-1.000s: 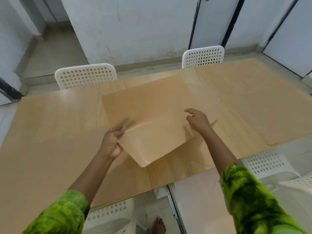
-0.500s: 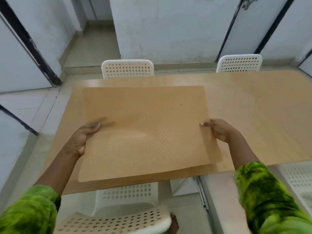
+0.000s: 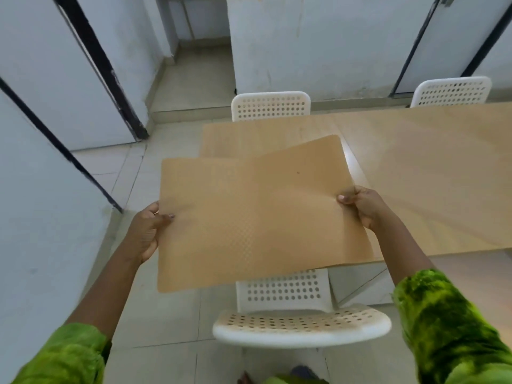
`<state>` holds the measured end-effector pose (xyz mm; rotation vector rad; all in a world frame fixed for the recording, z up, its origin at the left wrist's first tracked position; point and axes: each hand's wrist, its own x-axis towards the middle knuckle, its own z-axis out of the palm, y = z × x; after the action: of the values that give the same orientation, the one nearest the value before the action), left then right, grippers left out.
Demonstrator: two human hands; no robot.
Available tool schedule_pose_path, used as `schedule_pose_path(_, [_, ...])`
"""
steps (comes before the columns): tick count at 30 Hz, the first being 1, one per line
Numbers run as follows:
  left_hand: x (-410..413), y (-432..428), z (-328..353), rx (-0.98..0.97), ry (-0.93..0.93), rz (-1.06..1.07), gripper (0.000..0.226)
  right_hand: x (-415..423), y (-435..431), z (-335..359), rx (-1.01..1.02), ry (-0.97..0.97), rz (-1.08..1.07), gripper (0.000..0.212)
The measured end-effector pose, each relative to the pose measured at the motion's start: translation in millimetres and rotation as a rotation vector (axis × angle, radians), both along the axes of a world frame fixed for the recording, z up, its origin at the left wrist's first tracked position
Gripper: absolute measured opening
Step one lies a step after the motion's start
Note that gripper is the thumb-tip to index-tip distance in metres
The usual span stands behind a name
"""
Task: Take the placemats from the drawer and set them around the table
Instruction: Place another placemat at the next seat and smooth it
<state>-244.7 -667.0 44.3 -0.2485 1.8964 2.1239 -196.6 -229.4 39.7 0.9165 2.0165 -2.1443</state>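
Tan rectangular placemats (image 3: 249,217), at least two stacked and fanned apart at the far edge, hang in the air over the left end of the wooden table (image 3: 415,167). My left hand (image 3: 146,231) grips their left edge, thumb on top. My right hand (image 3: 363,206) pinches the right edge, thumb on top. The mats sag slightly in the middle and their near left corner juts out past the table over the floor.
A white perforated chair (image 3: 299,322) stands just below the mats on my side. Two more white chairs (image 3: 270,105) (image 3: 450,91) stand across the table. White walls and dark-framed doors (image 3: 91,51) lie left and beyond; tiled floor below.
The mats have moved left toward the table's left end, and the view swung left with them. The top mat has slid askew, showing a second beneath. Both hands keep their hold.
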Motion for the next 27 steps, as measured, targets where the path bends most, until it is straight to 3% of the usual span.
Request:
schedule_pose_path(12, [-4.8,-47.0,-5.7,-0.065,0.033,0.208,0.027,-48.7,-65.7,-3.7,0.075,-0.054,0.054,0.017])
schedule_pose_path(27, [-137.1,-196.5,-8.1,-0.083,0.018,0.094,0.026,-131.2,-220.7,-22.7,0.044,-0.057,-0.119,0.02])
